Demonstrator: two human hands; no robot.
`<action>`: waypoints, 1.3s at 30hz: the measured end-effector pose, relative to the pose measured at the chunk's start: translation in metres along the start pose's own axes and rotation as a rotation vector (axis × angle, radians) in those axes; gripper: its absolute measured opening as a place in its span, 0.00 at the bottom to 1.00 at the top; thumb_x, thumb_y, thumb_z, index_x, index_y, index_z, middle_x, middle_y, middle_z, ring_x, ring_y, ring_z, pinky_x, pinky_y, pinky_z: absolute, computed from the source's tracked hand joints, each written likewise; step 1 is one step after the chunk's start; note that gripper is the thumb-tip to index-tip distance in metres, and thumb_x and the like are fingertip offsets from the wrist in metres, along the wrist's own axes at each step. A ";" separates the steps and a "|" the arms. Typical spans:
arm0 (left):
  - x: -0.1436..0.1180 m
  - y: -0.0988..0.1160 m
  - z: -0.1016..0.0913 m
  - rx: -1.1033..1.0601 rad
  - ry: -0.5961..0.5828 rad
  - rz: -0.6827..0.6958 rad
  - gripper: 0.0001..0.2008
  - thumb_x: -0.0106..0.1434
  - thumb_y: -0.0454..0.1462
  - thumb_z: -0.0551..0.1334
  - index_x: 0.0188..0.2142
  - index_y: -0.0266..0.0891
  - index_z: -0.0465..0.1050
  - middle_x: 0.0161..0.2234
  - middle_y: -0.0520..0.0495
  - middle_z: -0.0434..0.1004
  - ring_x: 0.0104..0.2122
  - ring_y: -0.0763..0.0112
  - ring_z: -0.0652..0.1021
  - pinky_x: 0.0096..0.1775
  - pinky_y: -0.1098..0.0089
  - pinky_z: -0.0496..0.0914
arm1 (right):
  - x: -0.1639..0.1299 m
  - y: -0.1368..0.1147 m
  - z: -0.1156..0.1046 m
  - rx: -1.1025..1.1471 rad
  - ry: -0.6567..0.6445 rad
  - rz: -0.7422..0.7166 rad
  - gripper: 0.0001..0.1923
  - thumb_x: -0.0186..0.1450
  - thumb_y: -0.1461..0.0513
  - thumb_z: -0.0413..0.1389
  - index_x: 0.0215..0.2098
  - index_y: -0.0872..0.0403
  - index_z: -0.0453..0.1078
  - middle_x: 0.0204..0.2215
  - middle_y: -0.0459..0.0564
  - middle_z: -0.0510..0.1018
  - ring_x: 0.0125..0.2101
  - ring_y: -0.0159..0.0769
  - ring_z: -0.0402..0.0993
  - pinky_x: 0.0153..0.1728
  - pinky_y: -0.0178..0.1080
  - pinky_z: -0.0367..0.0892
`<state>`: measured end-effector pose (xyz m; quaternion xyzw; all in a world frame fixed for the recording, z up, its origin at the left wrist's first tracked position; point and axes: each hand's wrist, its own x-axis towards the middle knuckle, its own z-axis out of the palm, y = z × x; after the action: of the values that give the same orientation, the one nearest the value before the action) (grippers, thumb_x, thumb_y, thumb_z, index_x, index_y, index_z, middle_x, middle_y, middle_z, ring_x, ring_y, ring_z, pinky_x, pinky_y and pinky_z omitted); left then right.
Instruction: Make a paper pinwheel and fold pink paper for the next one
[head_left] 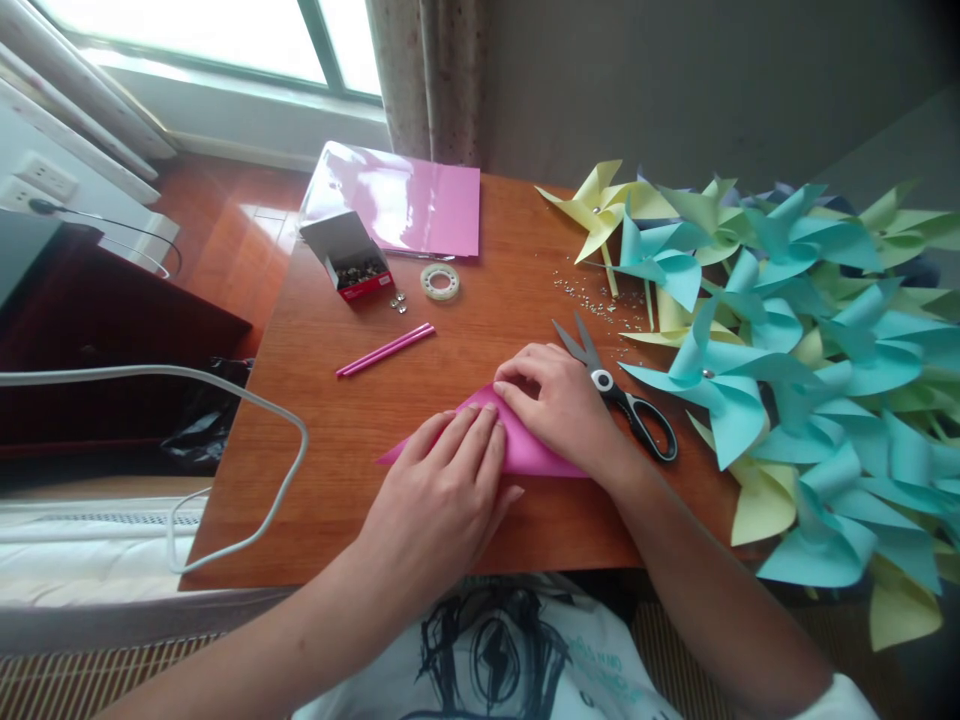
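A pink sheet of paper (534, 456), folded into a triangle, lies near the front edge of the wooden table. My left hand (444, 478) rests flat on it with fingers stretched out, pressing its left part. At the top corner, my right hand (553, 398) pinches the paper between thumb and forefinger. Both hands partly cover the sheet. Just right of my right hand lies a pair of scissors (616, 390) with black and white handles, blades spread. Two pink sticks (385, 351) lie side by side beyond my left hand.
Many blue and yellow paper pinwheels (720, 375) crowd the table's right side, near scattered tiny beads (596, 302). Toward the back are a roll of tape (439, 282), a small box of metal fasteners (361, 275) and pink paper sheets (450, 210). A white cable (289, 470) loops over the left edge.
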<state>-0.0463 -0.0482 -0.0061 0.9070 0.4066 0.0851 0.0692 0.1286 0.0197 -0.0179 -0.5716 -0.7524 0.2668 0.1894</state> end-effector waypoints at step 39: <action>-0.033 0.050 0.019 0.128 -0.064 -0.078 0.35 0.71 0.48 0.54 0.64 0.16 0.62 0.67 0.21 0.59 0.66 0.40 0.64 0.66 0.51 0.58 | 0.004 0.001 0.000 -0.080 -0.042 -0.006 0.07 0.64 0.63 0.65 0.29 0.52 0.73 0.32 0.45 0.79 0.37 0.38 0.73 0.40 0.38 0.62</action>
<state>-0.0274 -0.1067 -0.0177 0.8953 0.4438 0.0274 0.0274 0.1283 0.0236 -0.0187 -0.5707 -0.7680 0.2481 0.1513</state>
